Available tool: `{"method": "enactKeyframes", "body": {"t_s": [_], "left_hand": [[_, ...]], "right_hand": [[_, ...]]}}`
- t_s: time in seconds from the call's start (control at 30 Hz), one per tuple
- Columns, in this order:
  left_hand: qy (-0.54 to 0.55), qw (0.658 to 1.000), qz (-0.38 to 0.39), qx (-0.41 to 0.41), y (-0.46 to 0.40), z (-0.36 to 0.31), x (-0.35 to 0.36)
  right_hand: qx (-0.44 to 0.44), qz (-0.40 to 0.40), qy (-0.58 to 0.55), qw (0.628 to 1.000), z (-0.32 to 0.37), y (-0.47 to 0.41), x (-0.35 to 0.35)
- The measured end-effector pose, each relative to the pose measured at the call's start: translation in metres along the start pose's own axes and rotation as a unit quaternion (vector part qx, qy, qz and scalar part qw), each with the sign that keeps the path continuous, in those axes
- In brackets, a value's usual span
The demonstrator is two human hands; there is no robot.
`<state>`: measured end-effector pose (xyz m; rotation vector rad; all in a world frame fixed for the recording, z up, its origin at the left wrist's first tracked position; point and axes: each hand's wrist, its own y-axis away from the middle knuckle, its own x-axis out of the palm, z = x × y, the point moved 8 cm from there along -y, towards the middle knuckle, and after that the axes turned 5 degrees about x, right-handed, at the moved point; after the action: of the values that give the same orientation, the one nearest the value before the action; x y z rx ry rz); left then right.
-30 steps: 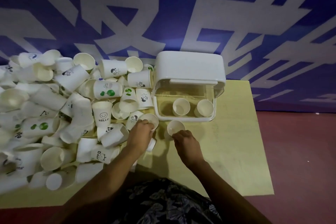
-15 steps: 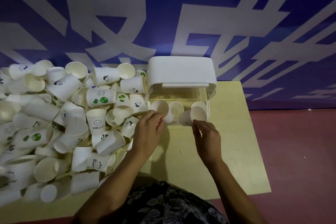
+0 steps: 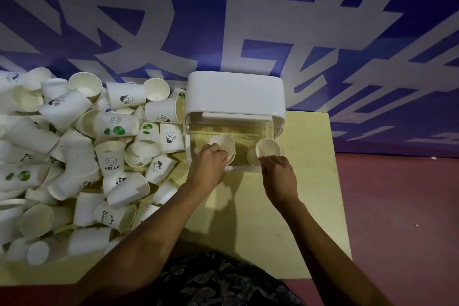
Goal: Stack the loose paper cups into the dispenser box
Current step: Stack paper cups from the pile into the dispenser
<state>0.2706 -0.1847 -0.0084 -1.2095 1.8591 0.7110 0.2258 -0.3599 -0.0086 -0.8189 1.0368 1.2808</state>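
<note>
White plastic dispenser box (image 3: 234, 93) with clear front compartment, at centre frame, on pale yellow rectangular tabletop (image 3: 305, 196). Inside the clear compartment, left of centre: plain white paper cup (image 3: 222, 143), mouth toward camera, pinched at its rim by left hand (image 3: 210, 169), fingers closed on it, seemingly nested in another cup beneath. To the right: second plain white paper cup (image 3: 267, 148), held at the lower rim by fingertips of right hand (image 3: 279, 176), at the box's right front edge. Filling the left half of frame: loose heap of white printed paper cups (image 3: 82, 156), tumbled, some bearing green leaves, a smiley with "HELLO". Behind, across upper frame: blue wall with large white characters (image 3: 248, 20). Lower right: dark red floor (image 3: 397, 206).
</note>
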Motion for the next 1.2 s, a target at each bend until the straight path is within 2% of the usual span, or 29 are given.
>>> {"method": "enactKeyframes", "body": {"t_s": [0.3, 0.4, 0.57, 0.7, 0.83, 0.9, 1.0, 1.1, 1.2], "left_hand": [[-0.063, 0.994, 0.068, -0.051, -0.006, 0.009, 0.044], [-0.024, 0.997, 0.037, -0.062, -0.001, 0.005, 0.036], [0.022, 0.994, -0.041, -0.103, 0.037, 0.010, 0.002], [0.004, 0.983, -0.081, -0.163, 0.088, 0.036, -0.024], [-0.052, 0.975, -0.090, -0.198, 0.129, 0.076, -0.048], [-0.103, 0.972, -0.072, -0.199, 0.144, 0.097, -0.056], [-0.150, 0.971, -0.013, -0.185, 0.158, 0.126, -0.062], [-0.133, 0.978, 0.036, -0.159, 0.161, 0.145, -0.064], [-0.125, 0.981, 0.071, -0.132, 0.159, 0.159, -0.067]], "right_hand": [[-0.063, 0.058, 0.063, 0.994, -0.013, -0.018, 0.035], [-0.066, 0.052, 0.051, 0.995, -0.012, -0.019, 0.035], [-0.099, 0.051, -0.032, 0.993, 0.020, -0.008, 0.025], [-0.126, 0.149, -0.089, 0.977, 0.058, 0.018, 0.051], [-0.172, 0.254, -0.072, 0.949, 0.098, 0.049, 0.083], [-0.194, 0.282, -0.051, 0.938, 0.120, 0.062, 0.097], [-0.184, 0.276, -0.023, 0.943, 0.153, 0.068, 0.113], [-0.165, 0.261, 0.003, 0.951, 0.183, 0.070, 0.126], [-0.157, 0.281, 0.029, 0.946, 0.204, 0.075, 0.144]]}}
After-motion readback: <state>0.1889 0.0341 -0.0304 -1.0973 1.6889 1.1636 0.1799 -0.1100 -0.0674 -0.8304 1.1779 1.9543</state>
